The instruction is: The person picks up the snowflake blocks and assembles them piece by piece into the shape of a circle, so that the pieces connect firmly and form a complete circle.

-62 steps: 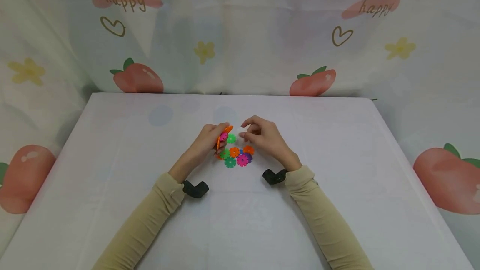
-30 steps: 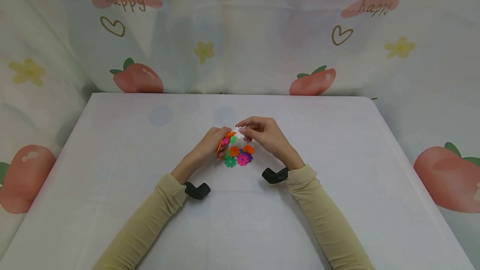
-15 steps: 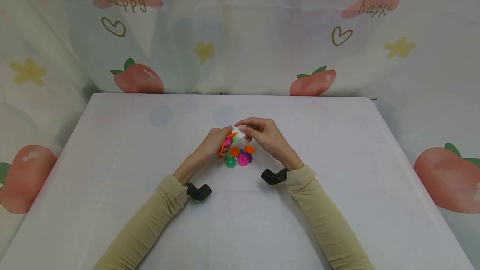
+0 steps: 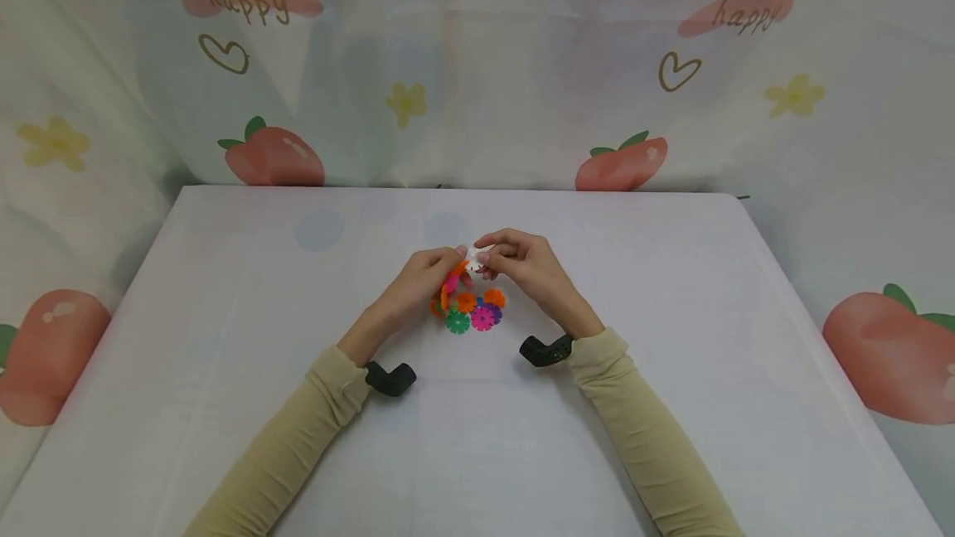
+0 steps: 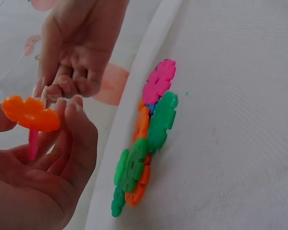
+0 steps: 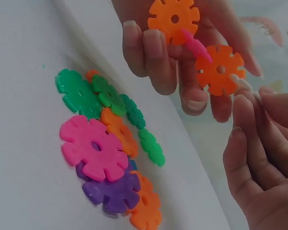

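My left hand holds a joined chain: an orange notched disc, a pink disc set crosswise, and another orange disc. The right hand pinches a white disc between thumb and fingers. In the right wrist view the white disc is nearly edge-on at the rim of the second orange disc; whether it is slotted in, I cannot tell. Below both hands lies a loose pile with a pink disc, a purple disc and green discs.
The pile rests on a white-covered table. A patterned curtain hangs behind and at both sides. Black curved devices are attached at both wrists, the right one just right of and below the pile.
Over the two seconds, the right hand has come closer to the left, bringing the white disc against the chain. Lately the left hand has turned the chain slightly and shifted a little to the left.
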Action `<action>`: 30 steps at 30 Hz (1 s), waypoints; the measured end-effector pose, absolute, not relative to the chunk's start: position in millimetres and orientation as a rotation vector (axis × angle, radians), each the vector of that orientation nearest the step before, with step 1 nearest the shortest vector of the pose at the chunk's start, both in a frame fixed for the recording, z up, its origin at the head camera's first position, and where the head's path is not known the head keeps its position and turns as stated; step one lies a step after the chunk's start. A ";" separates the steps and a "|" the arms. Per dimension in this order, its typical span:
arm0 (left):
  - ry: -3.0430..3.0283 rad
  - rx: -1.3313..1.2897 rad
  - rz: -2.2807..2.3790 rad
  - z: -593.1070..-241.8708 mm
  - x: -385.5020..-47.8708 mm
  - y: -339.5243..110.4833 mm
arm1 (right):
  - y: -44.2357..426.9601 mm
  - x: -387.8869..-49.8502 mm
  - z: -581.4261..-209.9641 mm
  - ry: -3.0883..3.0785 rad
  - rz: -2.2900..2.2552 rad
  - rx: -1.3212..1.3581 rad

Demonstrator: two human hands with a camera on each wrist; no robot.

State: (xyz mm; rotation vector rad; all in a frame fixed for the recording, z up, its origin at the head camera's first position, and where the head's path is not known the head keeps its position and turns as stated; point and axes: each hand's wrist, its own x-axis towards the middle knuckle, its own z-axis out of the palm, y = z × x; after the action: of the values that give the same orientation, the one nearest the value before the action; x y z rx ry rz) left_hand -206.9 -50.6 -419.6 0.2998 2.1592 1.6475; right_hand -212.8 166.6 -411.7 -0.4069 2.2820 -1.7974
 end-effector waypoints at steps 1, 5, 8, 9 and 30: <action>2.166 0.306 1.633 -418.7 -206.9 -51.5 | 165.9 -212.4 -411.8 2.282 -1.793 -0.402; 2.155 0.311 1.629 -416.4 -208.0 -54.4 | 164.3 -212.1 -414.3 2.300 -1.772 -0.391; 2.152 0.316 1.641 -415.6 -208.6 -54.8 | 163.8 -212.7 -417.4 2.311 -1.768 -0.394; 2.153 0.317 1.644 -415.5 -208.6 -54.7 | 163.7 -213.1 -418.5 2.311 -1.767 -0.397; 2.228 0.269 1.704 -417.1 -211.6 -58.1 | 160.2 -214.4 -421.3 2.286 -1.809 -0.416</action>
State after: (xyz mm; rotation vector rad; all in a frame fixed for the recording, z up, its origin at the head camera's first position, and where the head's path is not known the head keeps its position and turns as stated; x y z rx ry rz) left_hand -211.6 -58.1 -417.1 0.2691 2.2281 1.7044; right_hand -214.4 160.2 -421.3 -0.4159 2.2860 -1.8094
